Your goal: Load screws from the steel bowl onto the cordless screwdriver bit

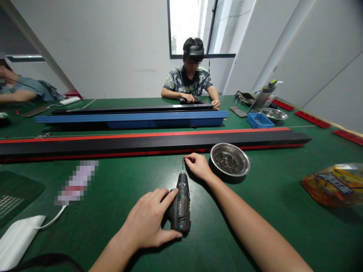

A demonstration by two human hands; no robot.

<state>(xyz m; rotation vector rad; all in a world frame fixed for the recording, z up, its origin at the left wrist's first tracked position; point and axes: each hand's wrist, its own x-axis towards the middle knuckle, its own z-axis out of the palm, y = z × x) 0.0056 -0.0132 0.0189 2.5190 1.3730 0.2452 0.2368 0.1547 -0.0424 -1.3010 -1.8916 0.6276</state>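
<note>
A dark cordless drill point(180, 207) lies on the green tabletop with its bit pointing away from me. My left hand point(151, 217) is closed around it, the thumb along its rear end. Just at the tip of the drill bit point(183, 166), my right hand point(198, 165) pinches a tiny dark piece that looks like a screw; the fingers partly hide it. Beside that hand, to the right, stands a round metal bowl point(244, 164) holding many small dark screws point(226, 162).
A long black-and-red bar point(159, 142) crosses the table beyond my hands. Behind it are a blue bar point(127, 118) and a co-worker point(188, 81) with a power tool. A snack bag point(334, 185) lies right; a white power bank point(21, 241) with a cable lies left.
</note>
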